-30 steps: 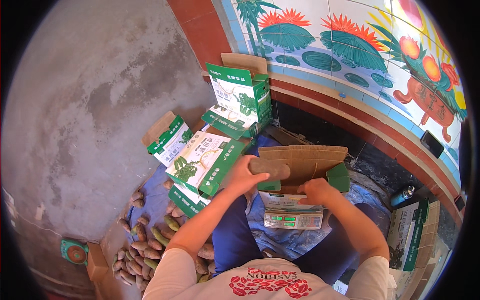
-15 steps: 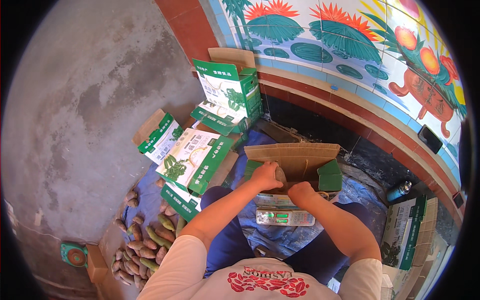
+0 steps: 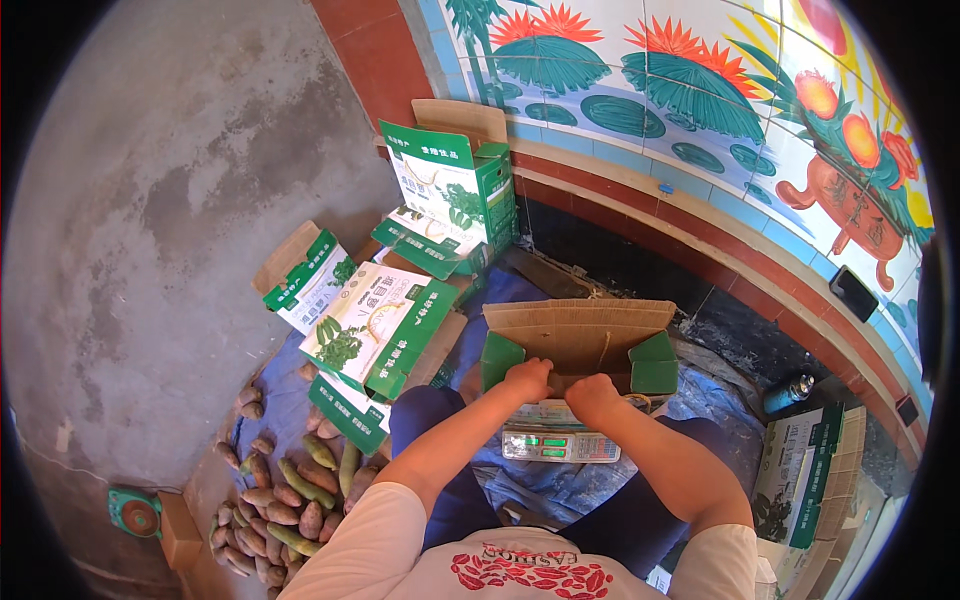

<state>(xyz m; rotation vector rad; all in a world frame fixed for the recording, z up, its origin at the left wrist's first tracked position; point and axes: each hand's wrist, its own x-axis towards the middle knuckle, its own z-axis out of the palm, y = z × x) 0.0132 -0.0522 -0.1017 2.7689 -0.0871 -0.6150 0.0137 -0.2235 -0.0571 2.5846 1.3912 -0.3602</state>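
Observation:
An open cardboard box (image 3: 580, 318) with green side flaps stands in front of me, its back flap raised. My left hand (image 3: 529, 380) reaches over its near edge at the left, fingers curled and their tips hidden inside. Close beside it, my right hand (image 3: 595, 399) is curled at the same edge, fingers bent downward out of sight. Whatever either hand grips cannot be made out. Just below the box is a digital scale (image 3: 560, 446) with lit green displays; the box seems to rest on its platform.
Brown tubers and long green radish-like roots (image 3: 309, 476) lie heaped at the lower left. Printed green-and-white cartons (image 3: 385, 320) stand left of the box on a blue tarp (image 3: 480, 480). At the right are another carton (image 3: 800, 470), a bottle (image 3: 789, 394) and a phone (image 3: 853, 294).
The brownish root seen in my left hand is now out of sight. That hand has lowered toward the box's near edge, and my right hand has shifted slightly down. The view has moved slightly.

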